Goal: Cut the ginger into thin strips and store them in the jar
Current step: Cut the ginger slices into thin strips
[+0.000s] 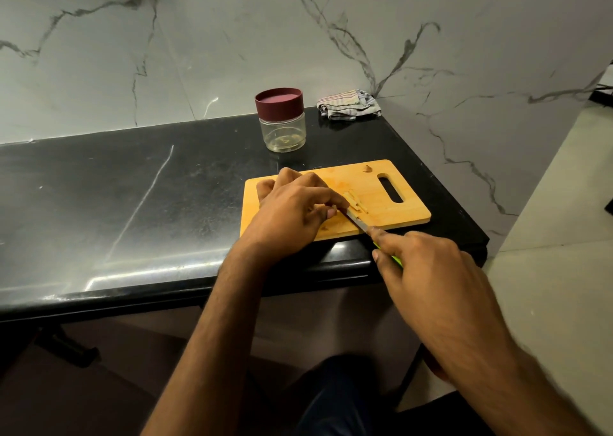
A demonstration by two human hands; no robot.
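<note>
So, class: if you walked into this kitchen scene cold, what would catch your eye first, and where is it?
First, the two hands over the wooden cutting board at the black counter's right end: the left hand steadies the ginger while the right hand grips a green-handled knife. Behind the board stands a clear jar, its maroon lid on.

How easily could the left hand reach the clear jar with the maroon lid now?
Probably yes: the clear jar with the maroon lid stands just beyond the wooden cutting board, nothing between, but the left hand must first release the ginger.

On the tabletop [132, 176]: one cutting board [391, 216], one knife [356, 220], one lidded jar [282, 120] at twelve o'clock, one cloth [348, 105], two hands [292, 210].
</note>
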